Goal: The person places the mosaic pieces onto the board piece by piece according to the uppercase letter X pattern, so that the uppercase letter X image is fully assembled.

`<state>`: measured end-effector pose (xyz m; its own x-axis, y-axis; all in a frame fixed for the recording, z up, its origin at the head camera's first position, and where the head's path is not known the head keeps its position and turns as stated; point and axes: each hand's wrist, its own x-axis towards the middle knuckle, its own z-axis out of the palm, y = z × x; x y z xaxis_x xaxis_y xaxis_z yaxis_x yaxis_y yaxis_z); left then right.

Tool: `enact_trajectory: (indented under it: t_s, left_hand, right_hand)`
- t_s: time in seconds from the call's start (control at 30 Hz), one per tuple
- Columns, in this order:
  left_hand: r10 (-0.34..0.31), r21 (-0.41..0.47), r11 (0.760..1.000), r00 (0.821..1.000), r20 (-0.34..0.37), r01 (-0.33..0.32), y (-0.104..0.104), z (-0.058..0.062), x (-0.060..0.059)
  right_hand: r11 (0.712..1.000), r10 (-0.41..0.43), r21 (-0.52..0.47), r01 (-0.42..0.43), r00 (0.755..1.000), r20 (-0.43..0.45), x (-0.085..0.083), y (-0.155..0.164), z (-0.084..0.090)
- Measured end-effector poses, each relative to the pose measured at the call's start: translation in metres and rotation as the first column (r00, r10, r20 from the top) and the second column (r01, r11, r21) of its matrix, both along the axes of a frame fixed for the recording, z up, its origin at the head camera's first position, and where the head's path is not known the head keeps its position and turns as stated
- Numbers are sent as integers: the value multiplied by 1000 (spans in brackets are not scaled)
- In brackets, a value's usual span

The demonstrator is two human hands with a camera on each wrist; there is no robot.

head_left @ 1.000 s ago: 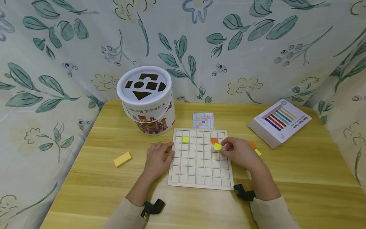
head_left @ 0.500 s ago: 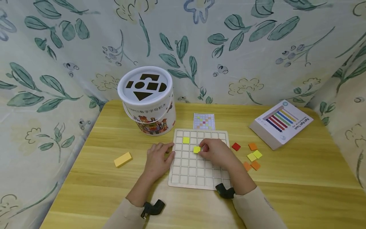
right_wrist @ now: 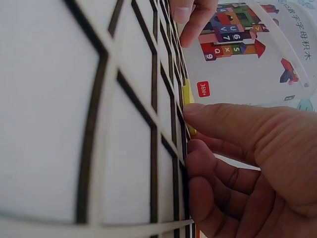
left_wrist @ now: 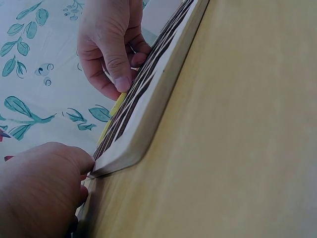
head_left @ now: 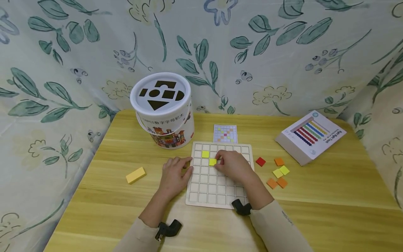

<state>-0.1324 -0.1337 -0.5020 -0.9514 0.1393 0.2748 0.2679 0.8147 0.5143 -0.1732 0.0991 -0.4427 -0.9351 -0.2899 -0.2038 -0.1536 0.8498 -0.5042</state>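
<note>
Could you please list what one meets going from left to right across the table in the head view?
Yellow block → left hand → yellow tile at the right hand on the grid board → red tile → loose orange and yellow tiles → white box.

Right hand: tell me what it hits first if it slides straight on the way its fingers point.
The right hand points left across the board. Past the yellow tile it pinches, it would probably meet the left hand fingertips at the board's edge.
</note>
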Motion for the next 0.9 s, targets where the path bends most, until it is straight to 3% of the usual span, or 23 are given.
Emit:
enact_trajectory:
  t_s: [0.27,0.6,0.9]
  left_hand:
    - [-2,-3,1000,1000,-7,2,0,-2,0]
    - [1,-7,1000,1000,-8,-1,-3,-4,1]
    - [-1,-1,1000,1000,-11,1,-2,-5,0]
  right_hand:
    - [1000,-18,18,18,1000,13,-2,1,0]
    - [998,-17,-54,18,1000,16,4,3,0]
    - [978,-143,-142,149,988,52,10,35,8]
